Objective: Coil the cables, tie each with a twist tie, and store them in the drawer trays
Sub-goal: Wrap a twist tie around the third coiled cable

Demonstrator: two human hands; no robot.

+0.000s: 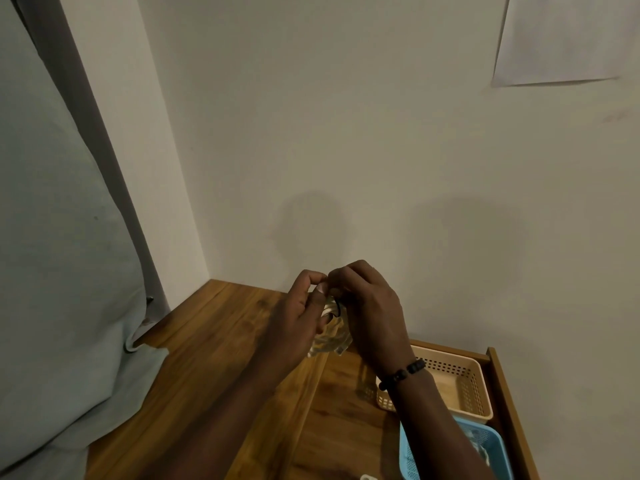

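A coiled pale cable (330, 337) hangs between my two hands above the wooden top. My left hand (298, 313) grips the coil from the left, thumb up against it. My right hand (367, 306) pinches at the top of the coil, where a dark twist tie (336, 305) wraps the loops. Both sets of fingers meet above the coil and hide most of the tie. To the right, the open drawer (502, 382) holds a beige tray (481, 379) and a blue tray (498, 441); something pale lies in the blue one.
The wooden top (221, 341) meets a plain wall behind. A grey-green curtain (62, 271) hangs along the left and drapes over the top's left edge. A sheet of paper (568, 39) is stuck to the wall at upper right. A small white object (367, 477) shows at the bottom edge.
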